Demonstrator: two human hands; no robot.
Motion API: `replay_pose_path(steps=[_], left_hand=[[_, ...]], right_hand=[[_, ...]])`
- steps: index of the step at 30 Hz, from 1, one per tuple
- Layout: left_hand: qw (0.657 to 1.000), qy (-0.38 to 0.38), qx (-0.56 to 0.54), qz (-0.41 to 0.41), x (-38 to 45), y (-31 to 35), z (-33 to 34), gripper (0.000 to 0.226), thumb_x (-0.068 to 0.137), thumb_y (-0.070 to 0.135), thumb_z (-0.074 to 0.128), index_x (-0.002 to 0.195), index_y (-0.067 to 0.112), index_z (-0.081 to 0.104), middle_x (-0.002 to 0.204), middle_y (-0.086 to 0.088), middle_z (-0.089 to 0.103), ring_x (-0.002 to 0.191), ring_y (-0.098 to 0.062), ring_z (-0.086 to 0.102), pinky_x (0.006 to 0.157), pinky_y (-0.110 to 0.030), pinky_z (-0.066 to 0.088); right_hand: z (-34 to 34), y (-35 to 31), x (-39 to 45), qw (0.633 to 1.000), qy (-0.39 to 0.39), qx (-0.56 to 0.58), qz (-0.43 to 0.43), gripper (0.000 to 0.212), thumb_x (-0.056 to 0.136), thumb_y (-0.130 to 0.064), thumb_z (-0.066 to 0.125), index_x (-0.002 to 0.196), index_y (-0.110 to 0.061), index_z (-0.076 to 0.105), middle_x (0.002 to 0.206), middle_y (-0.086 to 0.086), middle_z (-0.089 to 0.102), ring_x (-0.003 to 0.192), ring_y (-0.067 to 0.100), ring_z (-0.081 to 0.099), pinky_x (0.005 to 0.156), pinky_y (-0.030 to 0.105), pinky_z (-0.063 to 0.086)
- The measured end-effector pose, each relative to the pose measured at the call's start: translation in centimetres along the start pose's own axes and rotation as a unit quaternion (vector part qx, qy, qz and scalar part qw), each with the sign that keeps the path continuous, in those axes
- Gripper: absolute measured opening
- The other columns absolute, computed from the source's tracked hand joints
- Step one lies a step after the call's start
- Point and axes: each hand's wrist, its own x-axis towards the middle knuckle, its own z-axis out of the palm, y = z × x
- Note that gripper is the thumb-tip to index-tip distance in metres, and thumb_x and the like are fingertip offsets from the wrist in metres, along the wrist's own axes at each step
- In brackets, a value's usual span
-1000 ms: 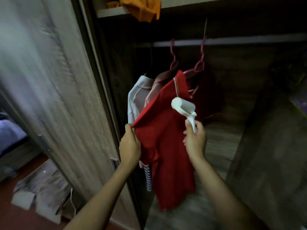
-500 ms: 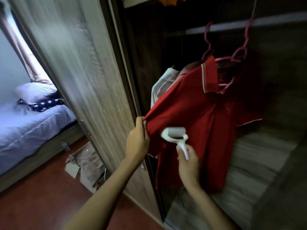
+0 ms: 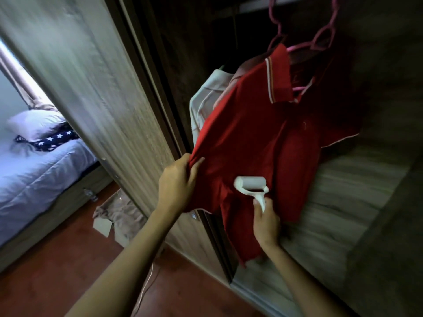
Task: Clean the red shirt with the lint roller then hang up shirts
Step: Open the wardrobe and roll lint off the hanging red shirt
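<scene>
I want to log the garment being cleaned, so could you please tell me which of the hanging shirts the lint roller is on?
The red shirt, nearest the camera: the lint roller lies against its lower front, while the white shirt hangs behind it untouched.

No text, label, brand, number or sign can be read anywhere in the view. A small mark is seen on the chest of the red shirt (image 3: 263,138), toward two o'clock from its middle, but it is too small and blurred to be made out.
</scene>
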Motion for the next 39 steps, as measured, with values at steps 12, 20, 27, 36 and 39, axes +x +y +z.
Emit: replay_pose_path(steps=[12, 20, 27, 36, 39], left_hand=[[0.999, -0.013, 0.025, 0.031, 0.0, 0.5, -0.3, 0.031, 0.085, 0.011, 0.031, 0.113, 0.004, 0.044, 0.073, -0.013, 0.059, 0.057, -0.034, 0.056, 0.052, -0.045, 0.048], [0.996, -0.041, 0.041, 0.067, 0.4, 0.1, -0.5, 0.019, 0.092, 0.005, 0.044, 0.111, 0.002, 0.045, 0.08, 0.002, 0.048, 0.057, -0.018, 0.045, 0.053, -0.033, 0.041], [0.996, -0.033, 0.024, 0.081, 0.1, 0.6, -0.8, 0.042, 0.092, 0.025, 0.028, 0.12, -0.003, 0.045, 0.09, -0.007, 0.054, 0.066, -0.026, 0.056, 0.06, -0.036, 0.048], [0.976, -0.028, 0.094, 0.192, 1.4, 0.2, -1.6, 0.063, 0.094, 0.015, 0.055, 0.148, 0.005, 0.025, 0.153, -0.02, 0.027, 0.132, -0.035, 0.039, 0.109, -0.033, 0.029], [0.953, -0.003, 0.151, 0.263, 2.2, 0.4, -1.1, 0.062, 0.098, 0.031, 0.049, 0.149, 0.008, 0.023, 0.155, -0.024, 0.015, 0.14, -0.041, 0.022, 0.12, -0.036, 0.009]], right_hand=[[2.8, -0.9, 0.4, 0.998, 0.024, 0.048, -0.039, 0.025, 0.097, -0.034, 0.051, 0.114, -0.017, 0.057, 0.086, 0.002, 0.069, 0.072, 0.014, 0.064, 0.059, 0.02, 0.04], [3.6, 2.5, -2.0, 0.997, -0.015, -0.079, 0.007, 0.029, 0.096, -0.046, 0.044, 0.116, -0.026, 0.053, 0.083, 0.011, 0.07, 0.076, 0.034, 0.068, 0.058, 0.037, 0.051], [4.1, 0.9, 0.6, 0.997, -0.004, -0.06, -0.047, 0.032, 0.096, -0.052, 0.037, 0.114, -0.028, 0.049, 0.079, 0.004, 0.068, 0.066, 0.025, 0.067, 0.05, 0.034, 0.049], [1.2, 2.8, -3.2, 0.993, 0.059, -0.023, -0.101, 0.045, 0.092, -0.046, 0.048, 0.115, -0.011, 0.064, 0.097, 0.01, 0.072, 0.088, 0.023, 0.066, 0.07, 0.022, 0.041], [-2.1, -3.6, 1.4, 0.966, 0.169, 0.086, -0.176, 0.037, 0.093, -0.027, 0.055, 0.113, 0.003, 0.062, 0.101, 0.014, 0.068, 0.092, 0.016, 0.058, 0.079, 0.015, 0.038]])
